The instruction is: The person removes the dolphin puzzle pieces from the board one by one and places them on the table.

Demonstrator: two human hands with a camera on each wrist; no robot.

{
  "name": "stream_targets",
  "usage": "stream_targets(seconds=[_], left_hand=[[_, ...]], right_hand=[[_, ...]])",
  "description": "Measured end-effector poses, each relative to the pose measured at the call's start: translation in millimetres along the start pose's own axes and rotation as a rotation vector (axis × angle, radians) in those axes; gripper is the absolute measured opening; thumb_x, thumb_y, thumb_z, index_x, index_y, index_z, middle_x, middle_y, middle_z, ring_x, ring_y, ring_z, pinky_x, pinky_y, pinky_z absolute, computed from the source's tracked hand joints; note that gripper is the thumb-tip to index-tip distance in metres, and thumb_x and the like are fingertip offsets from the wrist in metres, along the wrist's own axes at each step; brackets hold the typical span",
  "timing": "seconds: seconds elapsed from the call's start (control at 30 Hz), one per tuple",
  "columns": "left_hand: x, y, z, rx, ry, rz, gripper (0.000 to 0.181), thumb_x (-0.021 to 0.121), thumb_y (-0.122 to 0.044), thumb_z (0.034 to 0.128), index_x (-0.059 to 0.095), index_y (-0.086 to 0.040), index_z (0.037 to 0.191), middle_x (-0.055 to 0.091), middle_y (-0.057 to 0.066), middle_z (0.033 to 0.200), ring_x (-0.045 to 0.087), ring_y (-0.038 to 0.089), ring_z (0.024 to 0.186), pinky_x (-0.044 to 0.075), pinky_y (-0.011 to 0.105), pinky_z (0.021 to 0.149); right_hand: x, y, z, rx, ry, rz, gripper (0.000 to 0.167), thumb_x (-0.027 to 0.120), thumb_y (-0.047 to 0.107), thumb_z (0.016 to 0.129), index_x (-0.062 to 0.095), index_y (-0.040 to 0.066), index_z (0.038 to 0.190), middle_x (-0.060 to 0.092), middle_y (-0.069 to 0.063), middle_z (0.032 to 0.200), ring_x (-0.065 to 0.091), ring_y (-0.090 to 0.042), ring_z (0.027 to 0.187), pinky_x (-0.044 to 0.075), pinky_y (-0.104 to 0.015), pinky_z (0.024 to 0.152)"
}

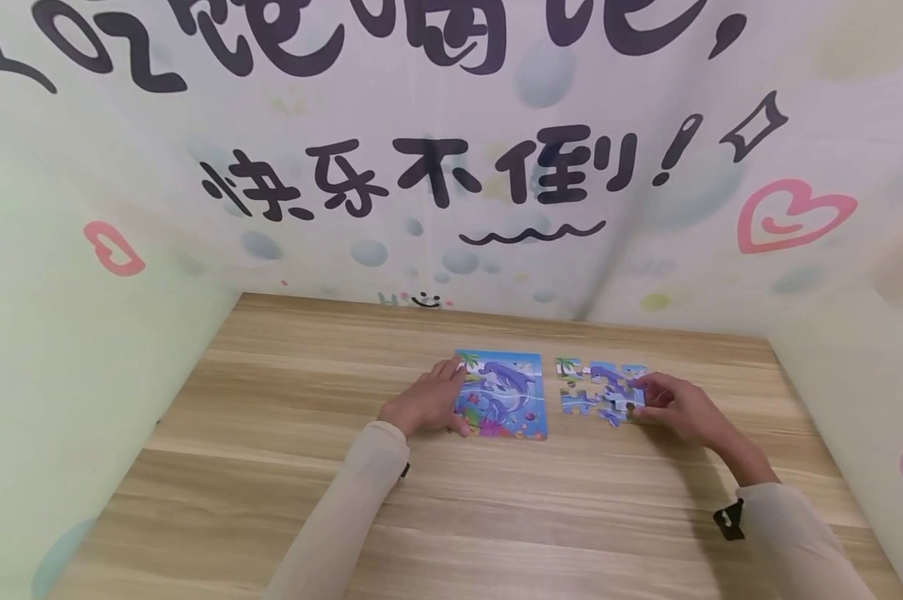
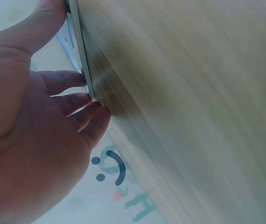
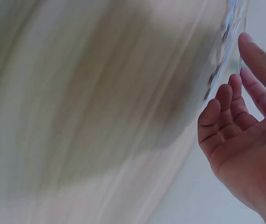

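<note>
A square dolphin picture board (image 1: 507, 392) lies flat on the table. My left hand (image 1: 425, 402) is at its left edge, with the fingers near the upper corner and the thumb near the lower one. In the left wrist view the left hand (image 2: 44, 126) touches the board's edge with spread, slightly bent fingers. To the right of the board, loose dolphin puzzle pieces (image 1: 574, 402) form a patchy group. My right hand (image 1: 684, 410) pinches a piece at that group's right side. The right wrist view shows the right hand (image 3: 249, 126) with a thin edge between thumb and index finger.
The wooden table (image 1: 309, 358) ends at a printed white cloth (image 1: 436, 250) behind the board and the pieces. Pale walls stand to the left and right. A narrow strip of wood separates the board from the pieces.
</note>
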State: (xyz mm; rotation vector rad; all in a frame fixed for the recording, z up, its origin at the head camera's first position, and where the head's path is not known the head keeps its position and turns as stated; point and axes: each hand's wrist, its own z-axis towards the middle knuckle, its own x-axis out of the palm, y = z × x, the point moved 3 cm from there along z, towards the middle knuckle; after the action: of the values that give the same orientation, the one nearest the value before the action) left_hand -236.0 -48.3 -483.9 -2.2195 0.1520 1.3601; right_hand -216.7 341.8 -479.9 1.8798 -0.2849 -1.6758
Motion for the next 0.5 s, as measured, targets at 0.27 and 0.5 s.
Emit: stream_targets(seconds=[0.27, 0.5], left_hand=[[-0.6, -0.6, -0.4, 0.002, -0.004, 0.003, 0.105, 0.078, -0.042, 0.0816, 0.019, -0.002, 0.157, 0.007, 0.014, 0.167, 0.008, 0.028, 0.154, 0.017, 0.047, 0.123], [-0.5, 0.3, 0.3, -0.002, 0.001, 0.003, 0.105, 0.078, -0.043, 0.0816, 0.018, -0.002, 0.158, 0.006, 0.014, 0.167, 0.007, 0.028, 0.154, 0.017, 0.046, 0.123]], right_hand=[[-7.7, -21.6, -12.3, -0.001, 0.022, 0.019, 0.034, 0.079, 0.016, 0.085, 0.066, 0.002, 0.113, 0.063, -0.001, 0.087, 0.055, -0.001, 0.077, 0.048, -0.021, 0.069], [-10.3, -32.6, -16.3, 0.018, 0.035, 0.039, 0.034, 0.078, 0.015, 0.086, 0.065, 0.001, 0.113, 0.063, -0.004, 0.089, 0.057, -0.002, 0.077, 0.05, -0.021, 0.068]])
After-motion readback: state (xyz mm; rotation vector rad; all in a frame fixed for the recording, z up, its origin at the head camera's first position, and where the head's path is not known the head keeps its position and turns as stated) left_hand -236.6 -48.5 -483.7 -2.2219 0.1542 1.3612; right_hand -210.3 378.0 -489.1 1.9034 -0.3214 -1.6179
